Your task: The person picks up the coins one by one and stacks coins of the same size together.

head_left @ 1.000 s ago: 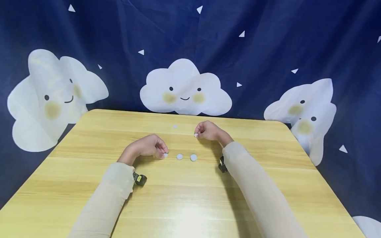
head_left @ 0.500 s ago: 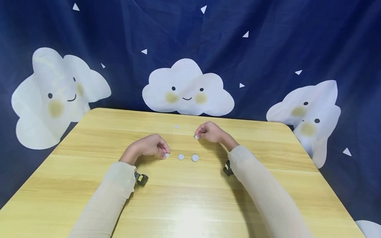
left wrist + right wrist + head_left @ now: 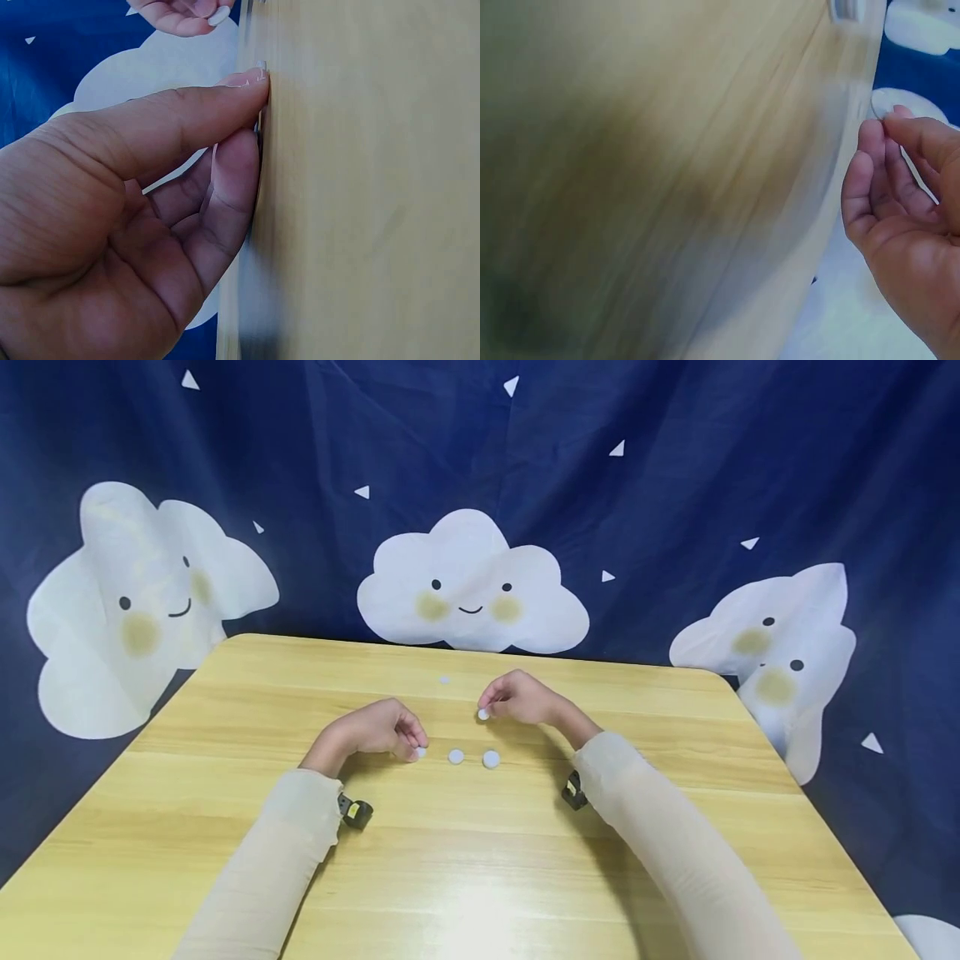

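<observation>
Low over the table, my left hand pinches a small white disc between thumb and fingertips; in the left wrist view only a sliver of that disc shows past the thumb. My right hand holds another white disc by its edge, raised above the wood behind the row. That same disc is partly seen at the fingertips in the right wrist view. Between the hands lie two more flat white discs, a smaller one and, to its right, a slightly larger one.
A faint small white disc lies farther back on the wooden table. Behind the table's far edge hangs a dark blue curtain with cloud prints. Black wrist cameras hang below both sleeves.
My right hand has moved a little left and nearer to me with its disc, which now shows more of its face. My left hand stays in place beside the row.
</observation>
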Demonstrator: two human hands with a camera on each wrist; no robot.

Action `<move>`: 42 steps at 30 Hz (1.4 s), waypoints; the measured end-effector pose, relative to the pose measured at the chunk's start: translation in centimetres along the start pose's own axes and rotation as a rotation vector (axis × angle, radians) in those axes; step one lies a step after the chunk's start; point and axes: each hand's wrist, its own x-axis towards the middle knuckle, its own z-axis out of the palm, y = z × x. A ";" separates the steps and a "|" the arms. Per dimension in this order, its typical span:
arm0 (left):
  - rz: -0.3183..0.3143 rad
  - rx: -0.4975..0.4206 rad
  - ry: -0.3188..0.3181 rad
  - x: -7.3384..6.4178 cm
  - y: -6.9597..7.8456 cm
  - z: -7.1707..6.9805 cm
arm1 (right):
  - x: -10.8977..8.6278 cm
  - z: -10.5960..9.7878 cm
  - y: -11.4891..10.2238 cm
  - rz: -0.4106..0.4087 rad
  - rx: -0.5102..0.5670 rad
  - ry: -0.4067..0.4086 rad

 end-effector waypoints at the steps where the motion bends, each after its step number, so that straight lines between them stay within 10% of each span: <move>1: -0.002 -0.002 0.000 0.0 0.0 0.0 | 0.0 0.1 -0.2 -0.009 -0.003 -0.009; 27: 0.034 0.042 -0.011 0.3 -0.4 0.1 | 1.4 3.9 -4.4 -0.168 -0.040 -0.153; 42: -0.009 0.071 0.011 0.1 0.3 0.0 | 1.6 5.4 -5.9 -0.124 -0.063 -0.196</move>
